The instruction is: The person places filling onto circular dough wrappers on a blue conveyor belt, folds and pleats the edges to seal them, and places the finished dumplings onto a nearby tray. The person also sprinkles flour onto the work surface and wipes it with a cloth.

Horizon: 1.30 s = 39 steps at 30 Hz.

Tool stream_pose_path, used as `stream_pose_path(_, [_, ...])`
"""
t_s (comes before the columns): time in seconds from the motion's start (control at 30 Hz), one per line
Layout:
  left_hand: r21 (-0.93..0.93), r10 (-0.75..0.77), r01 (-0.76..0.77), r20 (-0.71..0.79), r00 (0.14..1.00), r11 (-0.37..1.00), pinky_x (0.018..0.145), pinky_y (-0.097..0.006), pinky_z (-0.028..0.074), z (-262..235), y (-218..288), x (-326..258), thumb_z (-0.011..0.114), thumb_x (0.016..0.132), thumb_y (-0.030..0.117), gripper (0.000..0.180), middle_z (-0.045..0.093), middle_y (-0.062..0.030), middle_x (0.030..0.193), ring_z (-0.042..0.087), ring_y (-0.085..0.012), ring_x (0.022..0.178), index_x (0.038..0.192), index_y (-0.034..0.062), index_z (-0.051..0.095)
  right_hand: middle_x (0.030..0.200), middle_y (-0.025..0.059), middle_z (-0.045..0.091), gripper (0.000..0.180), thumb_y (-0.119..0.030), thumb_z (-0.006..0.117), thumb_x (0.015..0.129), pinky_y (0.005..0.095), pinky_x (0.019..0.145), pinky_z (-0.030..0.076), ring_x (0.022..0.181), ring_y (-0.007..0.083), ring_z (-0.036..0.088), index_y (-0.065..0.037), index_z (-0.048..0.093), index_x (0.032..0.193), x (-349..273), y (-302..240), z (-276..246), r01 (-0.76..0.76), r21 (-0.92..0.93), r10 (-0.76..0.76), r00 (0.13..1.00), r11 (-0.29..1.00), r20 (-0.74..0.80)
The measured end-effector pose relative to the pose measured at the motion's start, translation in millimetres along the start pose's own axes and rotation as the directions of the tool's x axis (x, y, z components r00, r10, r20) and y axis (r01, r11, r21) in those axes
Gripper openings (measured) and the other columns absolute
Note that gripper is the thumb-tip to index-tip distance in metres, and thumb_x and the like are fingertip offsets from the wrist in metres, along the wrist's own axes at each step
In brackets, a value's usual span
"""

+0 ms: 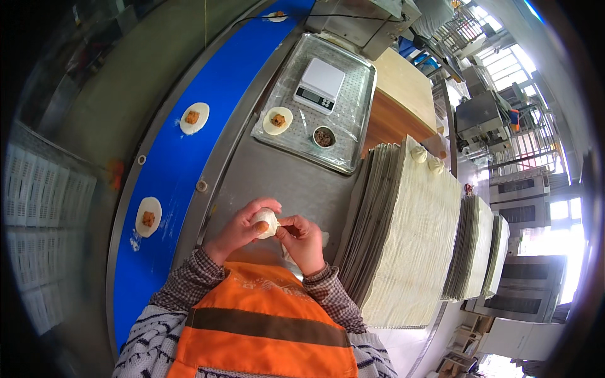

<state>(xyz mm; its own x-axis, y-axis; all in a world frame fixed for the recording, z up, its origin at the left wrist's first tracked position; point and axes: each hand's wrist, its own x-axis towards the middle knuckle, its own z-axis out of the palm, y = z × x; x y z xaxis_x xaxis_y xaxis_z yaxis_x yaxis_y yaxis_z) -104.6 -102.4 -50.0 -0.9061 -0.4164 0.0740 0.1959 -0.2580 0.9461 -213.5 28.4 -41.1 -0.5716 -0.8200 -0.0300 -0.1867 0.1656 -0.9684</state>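
Over the metal worktop, my left hand (236,232) cups a filled dough bun (267,218) in its curled fingers, with the thumb over the filling side. From the right, my right hand (304,244) pinches the bun's dough edge between thumb and fingertips. Dough covers most of the bun, so its filling is largely hidden. Beyond my hands, a round dough wrapper (270,127) topped with orange-brown filling lies on a metal tray (296,146). Two more topped wrappers lie on the blue conveyor belt at left, the nearer wrapper (145,229) and a farther wrapper (188,124).
The tray also carries a white digital scale (322,77) and a small bowl (324,137) of dark filling. At left runs the blue belt (183,173). A tall stack of cloth-covered trays (413,233) stands at right, with two shaped buns (435,165) on its far corner.
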Motion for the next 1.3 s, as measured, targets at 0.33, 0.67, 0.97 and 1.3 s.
stream_pose_path(0.33, [-0.434,-0.443,0.343,-0.151,0.884,0.833,0.055,-0.021,0.042,0,-12,8,0.048,0.094,0.039,0.033,0.055,0.0015,0.068,0.051,-0.0052,0.061,0.088,0.0077,0.056,0.076,0.0125,0.062,0.012,-0.002,0.064,0.073,0.0353,0.060,0.050,0.068,0.0287,0.061,-0.002,0.059,0.084,15,-29,3,0.401,-0.543,-0.347,0.916,0.738,0.204])
stream_pose_path(0.67, [-0.405,-0.286,0.107,-0.413,0.864,0.908,0.054,-0.022,0.041,7,-23,15,0.048,0.094,0.036,0.036,0.055,0.0012,0.067,0.051,-0.0055,0.060,0.075,0.0073,0.057,0.076,0.0119,0.061,0.022,-0.005,0.068,0.073,0.0311,0.057,0.049,0.064,0.0240,0.060,-0.001,0.059,0.092,14,-35,10,0.153,-0.346,-0.117,0.986,0.926,0.120])
stream_pose_path(0.97, [-0.476,-0.513,0.366,-0.228,0.827,0.800,0.052,-0.023,0.043,-8,-31,17,0.046,0.092,0.045,0.043,0.055,-0.0007,0.066,0.054,-0.0098,0.058,0.074,0.0070,0.055,0.077,0.0119,0.059,0.027,-0.007,0.067,0.074,0.0379,0.057,0.047,0.065,0.0297,0.058,-0.002,0.056,0.098,15,-33,8,0.384,-0.410,-0.328,0.923,0.827,0.202])
stream_pose_path(1.3, [-0.562,-0.427,0.221,-0.264,0.865,0.797,0.063,-0.024,0.049,18,-20,33,0.042,0.094,0.046,0.045,0.058,-0.0038,0.073,0.058,-0.0122,0.066,0.086,0.0046,0.058,0.069,0.0101,0.058,0.015,-0.009,0.067,0.075,0.0379,0.054,0.047,0.061,0.0298,0.057,-0.005,0.057,0.085,33,-30,-10,0.434,-0.439,-0.389,0.901,0.787,0.193])
